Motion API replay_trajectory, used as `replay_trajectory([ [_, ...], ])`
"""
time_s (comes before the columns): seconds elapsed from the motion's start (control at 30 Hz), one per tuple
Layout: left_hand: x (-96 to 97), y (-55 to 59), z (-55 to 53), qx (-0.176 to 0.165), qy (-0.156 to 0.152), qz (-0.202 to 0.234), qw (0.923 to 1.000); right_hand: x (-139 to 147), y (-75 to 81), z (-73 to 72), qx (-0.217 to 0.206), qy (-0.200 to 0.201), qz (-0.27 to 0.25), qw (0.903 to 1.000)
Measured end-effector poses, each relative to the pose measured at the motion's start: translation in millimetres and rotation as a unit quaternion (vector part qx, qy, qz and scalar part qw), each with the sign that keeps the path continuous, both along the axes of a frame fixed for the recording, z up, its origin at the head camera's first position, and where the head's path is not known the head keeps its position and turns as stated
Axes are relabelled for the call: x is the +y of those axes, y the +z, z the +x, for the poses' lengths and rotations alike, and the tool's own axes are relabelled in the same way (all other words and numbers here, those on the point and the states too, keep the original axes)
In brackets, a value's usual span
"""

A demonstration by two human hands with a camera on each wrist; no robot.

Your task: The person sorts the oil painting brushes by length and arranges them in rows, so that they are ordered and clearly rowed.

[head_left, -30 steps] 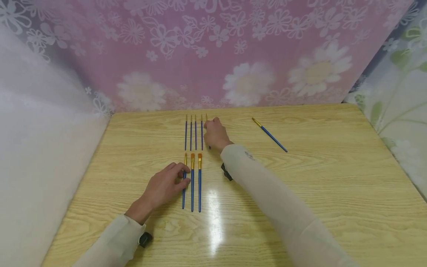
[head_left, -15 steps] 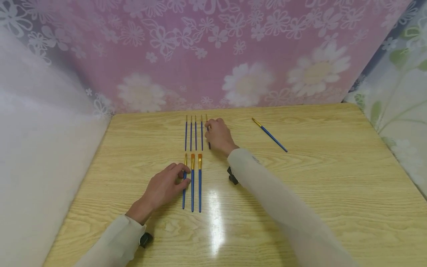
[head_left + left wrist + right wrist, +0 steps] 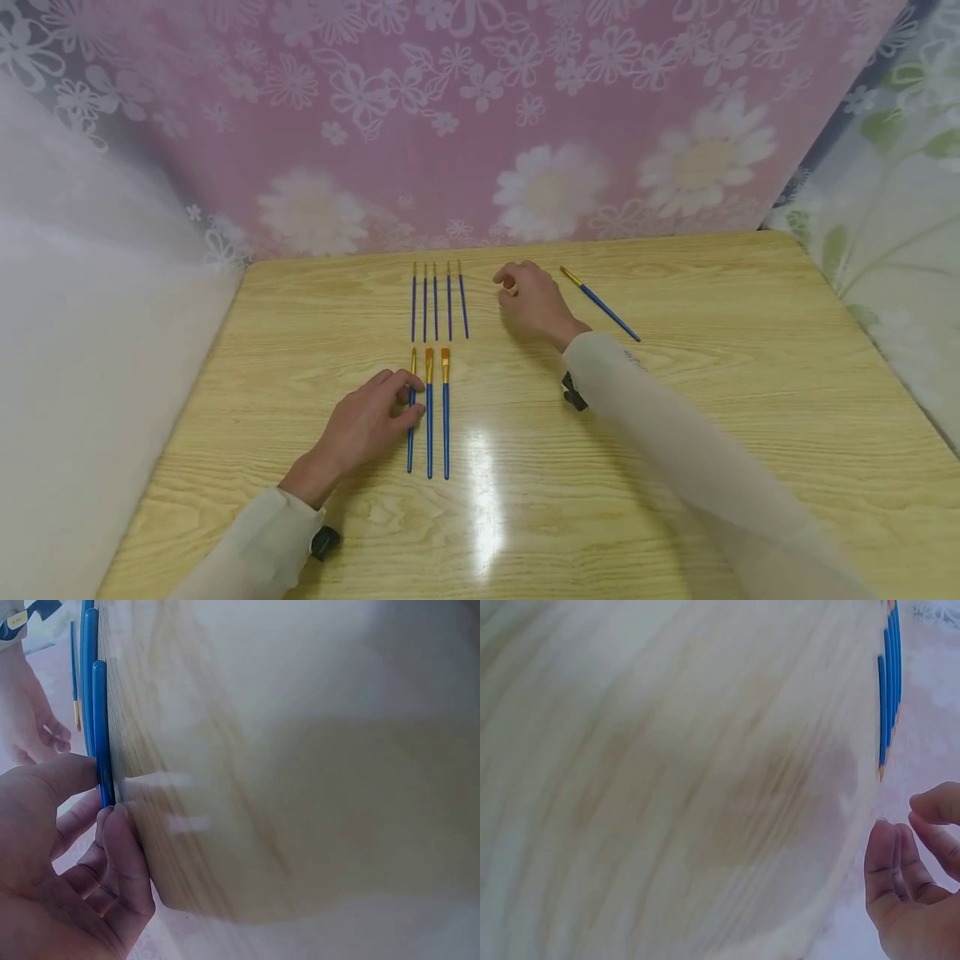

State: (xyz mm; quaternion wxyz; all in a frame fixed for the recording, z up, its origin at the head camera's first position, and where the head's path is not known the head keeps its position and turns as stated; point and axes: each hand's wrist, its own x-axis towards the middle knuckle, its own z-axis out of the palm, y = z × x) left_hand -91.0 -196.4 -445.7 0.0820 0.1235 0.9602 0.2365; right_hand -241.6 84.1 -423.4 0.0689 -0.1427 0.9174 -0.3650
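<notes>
My left hand (image 3: 370, 414) pinches the leftmost paintbrush (image 3: 410, 450) of the near row, which lies on the wooden table; its blue handle (image 3: 101, 712) shows at the thumb in the left wrist view. Just to its right lie two flat paintbrushes (image 3: 430, 433) with orange bristles, parallel to it. My right hand (image 3: 538, 300) is over the table with loosely curled fingers and nothing between them. It is between the far row of thin paintbrushes (image 3: 436, 308) and a single slanted paintbrush (image 3: 600, 304). In the right wrist view the right hand (image 3: 911, 892) is apart from the thin brushes (image 3: 883, 705).
The wooden table (image 3: 712, 400) has its far edge against a pink flowered cloth (image 3: 420, 167). Pale cloth (image 3: 82, 333) hangs along the left side, and a leaf-patterned cloth (image 3: 900, 233) along the right.
My right hand has let go of the rightmost thin paintbrush in the far row and moved right, towards the slanted one. The brush now lies slightly tilted. My left hand stays in place.
</notes>
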Motion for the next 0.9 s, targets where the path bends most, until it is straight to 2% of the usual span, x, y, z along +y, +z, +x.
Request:
replay_trajectory([
  [0.37,-0.2,0.3,-0.3,-0.004,0.0,0.0,1.0,43.4,3.8,-2.2,0.013,-0.002,0.025,0.9996],
  [0.67,-0.2,0.1,0.2,0.003,-0.004,0.003,1.0,76.3,0.8,0.2,0.027,0.002,0.067,0.9974],
  [0.9,-0.3,-1.0,-0.2,0.005,0.0,0.0,1.0,98.2,-2.0,2.3,0.034,0.003,0.079,0.9963],
])
